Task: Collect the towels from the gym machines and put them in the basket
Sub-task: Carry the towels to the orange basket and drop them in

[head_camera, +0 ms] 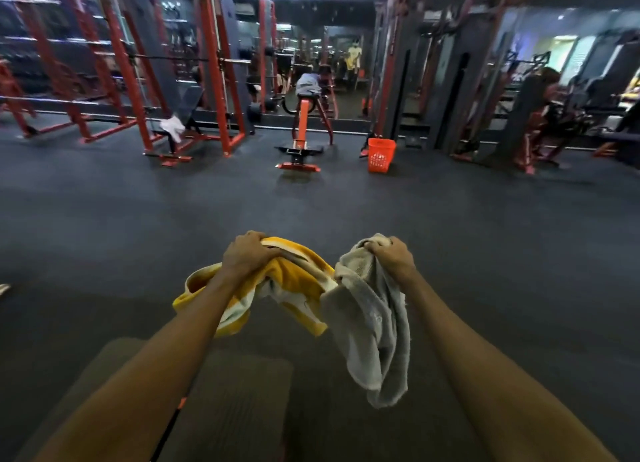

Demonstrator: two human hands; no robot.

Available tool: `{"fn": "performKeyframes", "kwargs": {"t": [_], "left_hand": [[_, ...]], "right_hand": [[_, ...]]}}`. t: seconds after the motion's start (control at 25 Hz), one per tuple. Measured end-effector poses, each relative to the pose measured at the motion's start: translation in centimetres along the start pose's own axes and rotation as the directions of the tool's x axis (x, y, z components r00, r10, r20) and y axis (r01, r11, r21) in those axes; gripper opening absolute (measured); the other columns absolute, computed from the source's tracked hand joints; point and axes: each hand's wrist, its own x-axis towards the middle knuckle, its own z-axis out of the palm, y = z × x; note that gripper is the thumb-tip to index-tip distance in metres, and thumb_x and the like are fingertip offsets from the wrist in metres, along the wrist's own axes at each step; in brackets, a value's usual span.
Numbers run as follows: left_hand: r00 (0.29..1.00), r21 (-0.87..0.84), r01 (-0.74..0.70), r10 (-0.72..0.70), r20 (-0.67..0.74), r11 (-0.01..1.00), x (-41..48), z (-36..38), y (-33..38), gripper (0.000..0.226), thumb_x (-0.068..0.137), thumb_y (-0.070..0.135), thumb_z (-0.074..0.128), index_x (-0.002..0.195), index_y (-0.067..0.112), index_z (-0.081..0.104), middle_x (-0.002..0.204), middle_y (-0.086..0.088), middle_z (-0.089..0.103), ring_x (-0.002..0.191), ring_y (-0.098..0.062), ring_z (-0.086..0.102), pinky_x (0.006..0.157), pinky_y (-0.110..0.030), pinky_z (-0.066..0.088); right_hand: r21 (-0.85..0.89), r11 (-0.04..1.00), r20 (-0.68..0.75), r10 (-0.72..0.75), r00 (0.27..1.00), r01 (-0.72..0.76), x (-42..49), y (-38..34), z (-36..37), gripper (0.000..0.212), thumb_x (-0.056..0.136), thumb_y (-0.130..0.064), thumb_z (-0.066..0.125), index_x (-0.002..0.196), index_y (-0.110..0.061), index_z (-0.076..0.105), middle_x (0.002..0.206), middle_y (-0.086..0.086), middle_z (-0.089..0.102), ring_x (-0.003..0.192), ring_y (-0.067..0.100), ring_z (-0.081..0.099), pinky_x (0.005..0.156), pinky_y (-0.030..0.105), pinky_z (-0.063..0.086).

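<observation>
Yellow towel (pixel 298 281), grey towel (pixel 367 319), orange basket (pixel 381 154)

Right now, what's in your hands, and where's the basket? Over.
Left hand grips yellow towel, right hand grips grey towel. Orange basket far ahead on floor, nothing between. White towel uncollected on red rack.

I am looking at a dim scene; the brightest glow is coming from lit openings (pixel 564 53) at far right. The red racks (pixel 119 63) at the left edge are smearing and bowing, while the yellow towel (pixel 298 281) and grey towel (pixel 374 323) are showing fairly sharp.
</observation>
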Motion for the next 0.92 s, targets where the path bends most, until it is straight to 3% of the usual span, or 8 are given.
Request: {"fn": "performKeyframes", "kwargs": {"t": [0.28, 0.64, 0.84, 0.92], "left_hand": [[0.995, -0.082, -0.062, 0.056, -0.079, 0.995, 12.0, 7.4, 9.0, 0.055, 0.088, 0.056, 0.059, 0.133, 0.024, 0.063, 0.125, -0.009, 0.068, 0.112, -0.035, 0.063, 0.092, -0.046, 0.05], [0.993, -0.213, -0.097, 0.109, 0.045, 0.972, 35.6, 16.1, 18.2, 0.053, 0.082, 0.055, 0.056, 0.126, 0.026, 0.067, 0.118, -0.007, 0.071, 0.11, -0.034, 0.064, 0.097, -0.047, 0.051], [0.973, -0.184, -0.178, 0.201, 0.114, 0.967, 46.4, 20.4, 24.5, 0.043, 0.092, 0.047, 0.058, 0.124, 0.021, 0.064, 0.109, -0.003, 0.067, 0.102, -0.027, 0.063, 0.088, -0.039, 0.049], [0.968, -0.148, -0.194, 0.214, 0.128, 0.97, 50.9, 23.1, 26.6, 0.042, 0.091, 0.046, 0.059, 0.12, 0.016, 0.064, 0.108, -0.007, 0.068, 0.102, -0.032, 0.064, 0.085, -0.041, 0.049]], "right_hand": [[0.054, 0.997, -0.131, 0.071, 0.989, -0.064, 11.0, 4.5, -5.1, 0.052, 0.087, -0.047, 0.066, 0.123, -0.01, 0.059, 0.12, 0.01, 0.065, 0.112, 0.032, 0.061, 0.091, 0.036, 0.047], [0.043, 0.986, -0.217, 0.167, 0.962, -0.162, 32.1, 6.1, -9.2, 0.056, 0.088, -0.048, 0.064, 0.131, -0.012, 0.054, 0.127, 0.009, 0.061, 0.115, 0.029, 0.058, 0.087, 0.033, 0.043], [0.075, 0.977, -0.285, 0.215, 0.934, -0.201, 43.1, 7.0, -11.5, 0.05, 0.09, -0.044, 0.064, 0.128, -0.012, 0.056, 0.125, 0.01, 0.062, 0.114, 0.029, 0.059, 0.083, 0.03, 0.04], [0.082, 0.971, -0.285, 0.239, 0.928, -0.225, 48.1, 8.2, -12.1, 0.05, 0.088, -0.045, 0.064, 0.127, -0.013, 0.057, 0.124, 0.009, 0.064, 0.112, 0.029, 0.059, 0.082, 0.03, 0.04]]}}
